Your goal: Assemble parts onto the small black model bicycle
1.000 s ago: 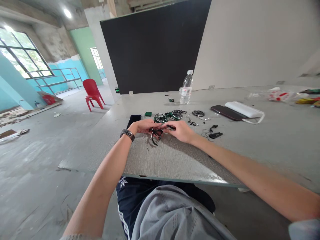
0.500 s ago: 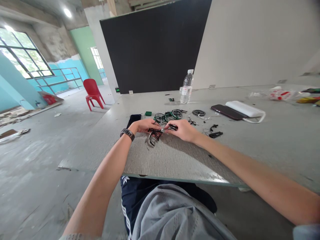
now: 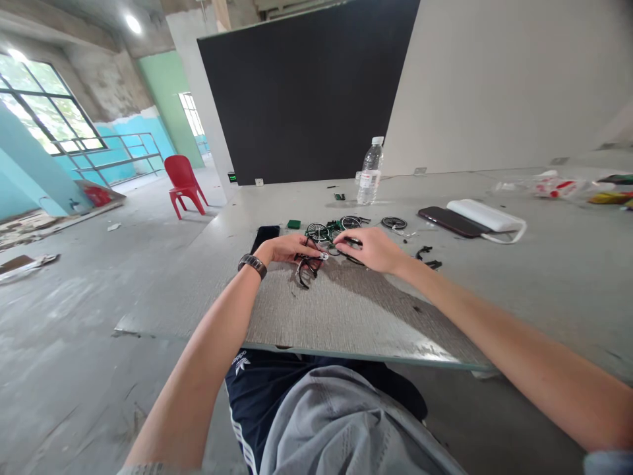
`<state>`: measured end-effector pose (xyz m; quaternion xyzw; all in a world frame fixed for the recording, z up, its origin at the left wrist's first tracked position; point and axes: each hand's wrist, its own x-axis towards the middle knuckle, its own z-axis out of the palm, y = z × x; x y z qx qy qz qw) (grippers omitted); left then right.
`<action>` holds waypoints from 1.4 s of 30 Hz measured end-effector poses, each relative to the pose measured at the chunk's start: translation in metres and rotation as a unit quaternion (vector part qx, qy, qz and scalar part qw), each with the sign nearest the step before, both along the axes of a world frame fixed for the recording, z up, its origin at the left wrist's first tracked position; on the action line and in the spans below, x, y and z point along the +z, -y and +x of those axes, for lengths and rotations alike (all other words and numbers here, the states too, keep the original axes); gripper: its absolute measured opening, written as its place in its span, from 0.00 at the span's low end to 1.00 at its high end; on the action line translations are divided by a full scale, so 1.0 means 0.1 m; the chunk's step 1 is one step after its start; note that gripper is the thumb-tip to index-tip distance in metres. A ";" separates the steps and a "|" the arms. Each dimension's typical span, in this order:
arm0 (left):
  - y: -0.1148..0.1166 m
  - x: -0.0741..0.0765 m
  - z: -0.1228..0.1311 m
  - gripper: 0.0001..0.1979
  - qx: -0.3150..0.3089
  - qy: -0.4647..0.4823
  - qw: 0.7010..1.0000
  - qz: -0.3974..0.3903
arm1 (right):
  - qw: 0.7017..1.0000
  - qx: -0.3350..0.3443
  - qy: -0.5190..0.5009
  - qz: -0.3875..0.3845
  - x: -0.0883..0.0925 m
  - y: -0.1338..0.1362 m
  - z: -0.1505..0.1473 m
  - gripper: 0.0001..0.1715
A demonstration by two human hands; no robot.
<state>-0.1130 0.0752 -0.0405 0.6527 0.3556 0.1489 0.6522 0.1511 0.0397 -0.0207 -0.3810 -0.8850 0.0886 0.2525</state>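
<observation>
My left hand (image 3: 293,248) is closed around the black frame of a miniature bicycle (image 3: 307,269), whose curved thin parts hang below the fingers. A small round silver piece (image 3: 324,256) shows at its right end, by my left fingertips. Just right of it, apart from the silver piece, my right hand (image 3: 373,248) pinches a slim black part (image 3: 352,242); its kind is mostly hidden by the fingers. Directly behind both hands lies a green miniature bicycle (image 3: 331,229) with spoked wheels. A loose spoked wheel (image 3: 394,223) rests to its right.
A green block (image 3: 293,224) and a dark phone (image 3: 266,235) lie left of the parts. Small black pieces (image 3: 424,253) lie at right. Behind stand a water bottle (image 3: 370,173) and a black panel (image 3: 306,92). Further right are another phone (image 3: 452,221) and a white power bank (image 3: 477,216).
My right hand has moved slightly up and away from the silver piece, taking the slim black part with it. My left hand stays nearly still, with the black frame turned slightly.
</observation>
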 end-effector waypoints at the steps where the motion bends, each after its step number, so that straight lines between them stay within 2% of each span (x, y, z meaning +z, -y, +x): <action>1: 0.01 0.00 0.00 0.23 -0.003 0.005 1.000 -0.002 | 1.000 -0.007 0.003 0.004 0.01 -0.01 0.03 0.18; 6: 0.03 0.02 0.01 0.24 0.019 -0.005 1.000 -0.009 | 1.000 -0.020 -0.002 0.015 -0.01 -0.01 0.09 0.19; 10: 0.02 0.01 0.02 0.23 0.053 -0.014 0.998 -0.012 | 0.999 0.048 -0.004 0.026 -0.11 0.05 -0.05 0.20; 14: -0.01 -0.03 0.02 0.28 0.048 -0.029 0.998 0.003 | 0.995 0.091 0.017 0.038 -0.22 0.06 -0.18 0.20; 18: -0.02 -0.04 0.01 0.28 0.039 -0.039 0.998 0.011 | 0.995 0.091 0.018 0.040 -0.28 0.04 -0.19 0.19; 21: -0.01 -0.02 0.01 0.26 0.056 -0.051 0.997 0.019 | 0.996 0.080 -0.004 0.038 -0.26 0.04 -0.18 0.19; 25: 0.02 0.01 0.03 0.28 0.044 -0.062 0.997 0.031 | 0.995 0.093 -0.015 0.028 -0.26 0.07 -0.20 0.22; 29: 0.03 0.02 0.06 0.26 0.052 -0.058 0.997 0.020 | 0.993 0.112 -0.016 0.023 -0.29 0.09 -0.27 0.18; 33: 0.02 0.03 0.06 0.23 0.058 -0.088 0.994 0.023 | 0.996 0.066 -0.067 0.000 -0.24 0.09 -0.31 0.16; 37: 0.01 0.03 0.04 0.24 0.031 -0.081 0.996 0.033 | 0.996 -0.021 -0.083 0.021 -0.06 -0.05 -0.10 0.19; 39: 0.01 0.03 0.04 0.25 0.027 -0.076 0.996 0.030 | 0.997 -0.067 -0.036 0.029 -0.01 -0.16 0.10 0.20; 42: 0.02 0.04 0.03 0.25 0.031 -0.071 0.997 0.019 | 0.990 -0.121 0.065 -0.005 -0.03 -0.31 0.37 0.18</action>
